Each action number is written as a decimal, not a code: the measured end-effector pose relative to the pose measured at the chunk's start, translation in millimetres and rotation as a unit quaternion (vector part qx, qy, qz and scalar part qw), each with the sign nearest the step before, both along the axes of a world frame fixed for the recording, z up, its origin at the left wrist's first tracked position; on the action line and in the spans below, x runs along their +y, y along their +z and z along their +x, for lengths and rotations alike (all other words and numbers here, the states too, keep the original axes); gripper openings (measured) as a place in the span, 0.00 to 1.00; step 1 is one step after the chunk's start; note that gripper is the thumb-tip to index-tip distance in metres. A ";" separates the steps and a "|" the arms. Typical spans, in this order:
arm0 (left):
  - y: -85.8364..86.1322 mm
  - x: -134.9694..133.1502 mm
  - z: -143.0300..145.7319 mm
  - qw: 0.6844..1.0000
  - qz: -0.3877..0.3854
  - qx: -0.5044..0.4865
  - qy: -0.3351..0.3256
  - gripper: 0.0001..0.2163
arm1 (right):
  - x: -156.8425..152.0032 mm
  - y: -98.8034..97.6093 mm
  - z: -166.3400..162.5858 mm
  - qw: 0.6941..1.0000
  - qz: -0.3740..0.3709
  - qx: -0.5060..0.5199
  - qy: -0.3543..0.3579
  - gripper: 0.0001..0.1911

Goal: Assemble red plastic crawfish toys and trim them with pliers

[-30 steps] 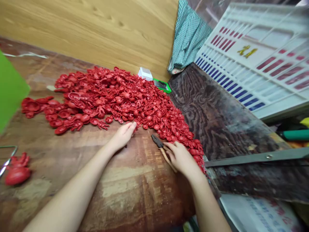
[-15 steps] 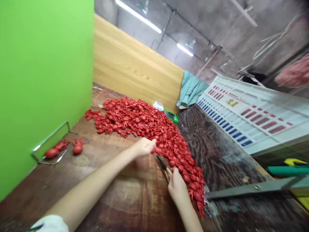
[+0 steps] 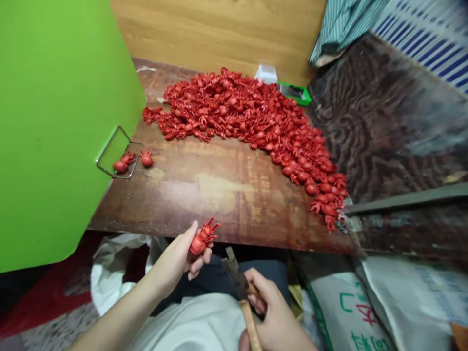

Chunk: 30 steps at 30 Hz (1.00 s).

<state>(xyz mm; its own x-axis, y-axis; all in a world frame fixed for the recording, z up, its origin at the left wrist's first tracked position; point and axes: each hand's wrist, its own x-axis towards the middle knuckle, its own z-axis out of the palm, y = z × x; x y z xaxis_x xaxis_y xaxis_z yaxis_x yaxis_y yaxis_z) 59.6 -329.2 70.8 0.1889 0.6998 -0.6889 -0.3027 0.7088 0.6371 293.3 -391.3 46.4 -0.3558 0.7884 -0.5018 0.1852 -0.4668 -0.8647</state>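
Note:
A small red plastic figure (image 3: 199,243), round at one end with thin limbs at the other, lies in the fingers of my left hand (image 3: 179,256), just off the table's front edge. My right hand (image 3: 268,307), low in front of my body, grips pliers (image 3: 236,273) by their tan handles, with the dark jaws pointing up and away from me. A gap separates the jaws from the figure. Across the wooden table (image 3: 219,190) a large heap of similar red figures (image 3: 226,105) curves from the back down the right side.
A green panel (image 3: 54,122) bounds the left, with a wire frame (image 3: 116,146) and two red figures near it. A green tray (image 3: 302,97) and white box (image 3: 266,73) stand behind the heap. Printed sacks (image 3: 351,302) lie below right; a metal bar (image 3: 405,197) extends rightward.
Both hands have drawn back from the heap to the table's front edge, the left now carrying a red figure and the right still holding the pliers. The view has tilted downward.

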 end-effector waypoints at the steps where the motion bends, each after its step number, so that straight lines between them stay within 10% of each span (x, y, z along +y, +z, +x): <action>1: 1.4 -8.0 -0.1 1.000 0.008 0.011 0.000 0.33 | 3.0 5.6 -2.0 0.999 0.022 -0.024 0.014 0.33; 9: 24.4 -45.2 5.3 0.984 0.137 0.087 -0.079 0.33 | 8.1 24.0 -7.2 0.986 0.112 -0.083 0.096 0.34; 19: 43.9 -48.8 14.4 0.849 0.425 0.267 -0.161 0.15 | -16.4 18.9 7.0 0.951 0.297 0.010 0.084 0.20; 30: 57.3 -29.9 12.2 0.797 0.485 0.274 -0.234 0.25 | -12.5 26.6 19.2 0.955 0.274 -0.037 0.102 0.58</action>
